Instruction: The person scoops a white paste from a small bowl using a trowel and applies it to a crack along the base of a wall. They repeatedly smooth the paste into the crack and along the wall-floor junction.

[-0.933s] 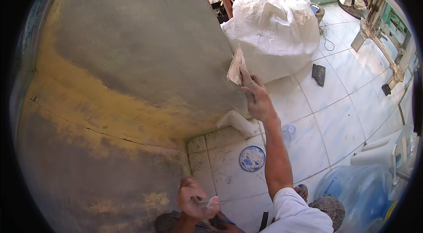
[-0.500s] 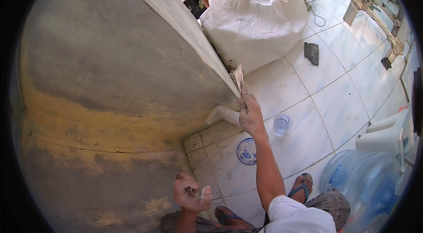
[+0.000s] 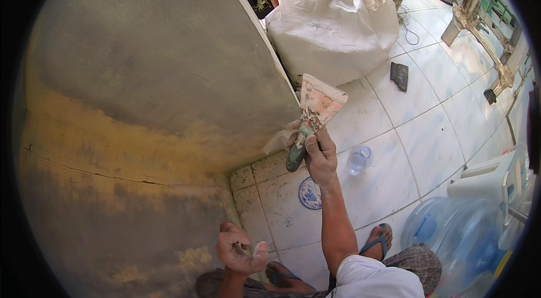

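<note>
A putty knife [image 3: 314,117] with a dark green handle is gripped in my right hand [image 3: 321,157]. Its broad blade, smeared with whitish and orange residue, points up and away from me, its flat face showing. The tool is beside the lower far end of the wall's pale edge [image 3: 265,33]. My left hand [image 3: 242,249], dusted white, hovers at the lower middle in front of the grey and yellow wall [image 3: 141,84]. Its fingers are loosely curled with the thumb held apart, and nothing shows in it. Beyond my right wrist lies a blue round lid [image 3: 309,193] bearing white paste.
A clear plastic cup or bottle [image 3: 359,160] stands on the white tiles right of my wrist. Behind is a large white sack [image 3: 332,27], with a dark flat piece [image 3: 399,76] nearby. A big blue water jug [image 3: 451,224] and a white plastic stool [image 3: 484,182] are at right.
My right hand has turned the putty knife from edge-on to flat face showing and drawn it off the wall edge. The view has shifted slightly. My left hand keeps its curled pose.
</note>
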Available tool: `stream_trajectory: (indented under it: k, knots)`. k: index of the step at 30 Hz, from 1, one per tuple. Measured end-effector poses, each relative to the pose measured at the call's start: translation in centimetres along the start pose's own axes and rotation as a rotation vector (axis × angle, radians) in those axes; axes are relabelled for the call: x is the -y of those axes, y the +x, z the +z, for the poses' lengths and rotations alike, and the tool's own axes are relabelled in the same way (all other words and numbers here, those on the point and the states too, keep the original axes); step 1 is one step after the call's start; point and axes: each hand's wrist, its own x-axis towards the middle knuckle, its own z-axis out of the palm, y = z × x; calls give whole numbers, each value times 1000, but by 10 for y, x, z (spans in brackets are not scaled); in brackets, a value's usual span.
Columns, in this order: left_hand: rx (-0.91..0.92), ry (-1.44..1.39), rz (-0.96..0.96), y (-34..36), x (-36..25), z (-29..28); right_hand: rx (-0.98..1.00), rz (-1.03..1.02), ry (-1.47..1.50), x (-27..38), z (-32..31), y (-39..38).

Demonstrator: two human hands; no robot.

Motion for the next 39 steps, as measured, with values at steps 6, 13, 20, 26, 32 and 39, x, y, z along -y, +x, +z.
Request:
stream_trajectory:
  k: [6, 13, 20, 26, 32, 39]
  knots:
    - [36, 37, 40, 0, -6, -8, 24, -60, 123, 3, 13, -6]
    - [41, 36, 95, 2, -14, -13, -109, -32, -228, -8, 25, -8]
    - [-16, -8, 66, 1, -15, -13, -129, -228, -400, -17, 34, 13]
    - [-27, -4, 74, 0, -12, -15, -101, -383, -719, -25, 1, 32]
    - [-16, 5, 56, 0, -8, -10, 0, -364, -891, -26, -10, 40]
    - [-16, -24, -47, -3, -2, -9, 10, -113, -805, -23, -16, 42]
